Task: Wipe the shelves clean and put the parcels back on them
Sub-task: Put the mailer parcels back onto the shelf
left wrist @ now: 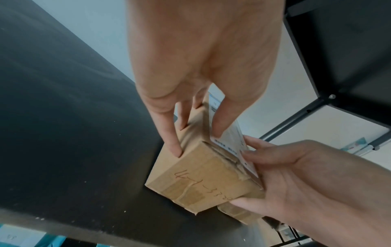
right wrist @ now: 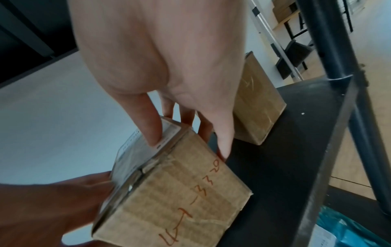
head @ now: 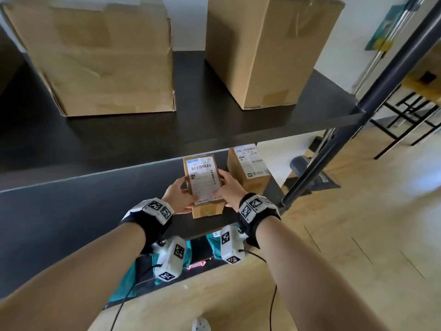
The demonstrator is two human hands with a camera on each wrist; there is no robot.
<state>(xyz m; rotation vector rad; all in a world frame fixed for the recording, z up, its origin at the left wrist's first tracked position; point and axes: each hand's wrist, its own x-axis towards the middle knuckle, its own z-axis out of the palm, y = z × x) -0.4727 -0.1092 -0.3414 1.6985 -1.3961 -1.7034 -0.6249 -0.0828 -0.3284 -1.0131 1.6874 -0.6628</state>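
Both my hands set a small labelled parcel [head: 204,185] down near the front edge of the middle shelf [head: 83,211], toward its right end, as restocking goes on. My left hand [head: 177,195] pinches the parcel's left side, thumb on the label face and fingers [left wrist: 172,133] down the cardboard flank; my right hand [head: 228,189] clasps the right side, thumb on the label and fingers [right wrist: 222,142] curled along the far edge. In the wrist views the parcel looks tilted, its lower edge touching or just above the dark board; I cannot tell which. A second labelled parcel [head: 248,168] already stands just beside it, closer to the right end by the upright post [head: 358,111]. On the top shelf [head: 214,125] two large cartons [head: 100,56] sit side by side, apart from each other. By my reading, wiping of these two levels is likely finished and I am partway through putting parcels back; no cloth shows in any view. Teal mailer bags [head: 181,254] lie on the level below, so whether that one is done I cannot say. Both forearms reach forward and down, wrists level, palms turned inward to face each other across the parcel.
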